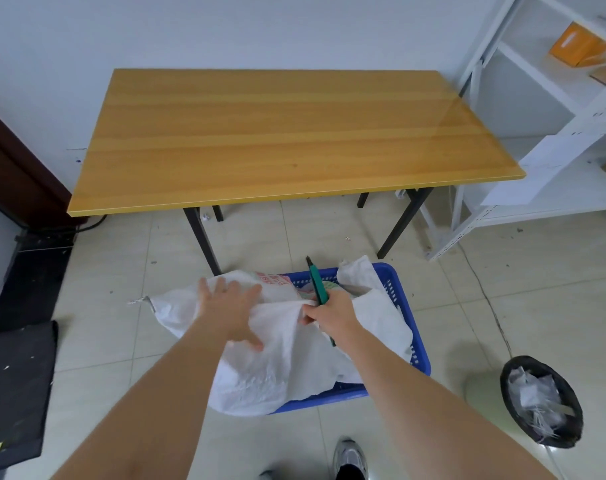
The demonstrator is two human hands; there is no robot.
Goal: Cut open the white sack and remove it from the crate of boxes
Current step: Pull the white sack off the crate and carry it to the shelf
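black mat (pixel 14 393): one, lying flat on the floor at far left, well apart from the work
table (pixel 294 140): one, wooden top, standing behind the crate, nothing on it
left hand (pixel 230 306): pressing flat on the left part of the sack, fingers spread apart, not gripping anything
white sack (pixel 281 358): one, lying draped over the blue crate on the floor in front of the table, spilling over the crate's left and near sides; red print showing near the far edge
progress: sack is looking already cut open, a gap is showing at the top middle with the flaps parting; sack is not yet off the crate, so pulling it away is what is left, judging by how it is lying
cutter (pixel 317 284): one, green handle, tip pointing up and away, sticking out above the right hand
right hand (pixel 331 315): fingers closed around the cutter handle, fingertips also pinching the sack's cut edge
blue crate (pixel 403 306): one, sitting on the floor, mostly covered; far rim and right wall showing
boxes: cannot tell the count, only a small patch of contents is showing through the gap
shoe (pixel 350 459): one clearly showing at the bottom edge
bin (pixel 540 400): one, black, holding crumpled scraps, standing right of the crate, apart from it
shelf (pixel 551 109): one white rack at far right, holding an orange packet (pixel 575 45)
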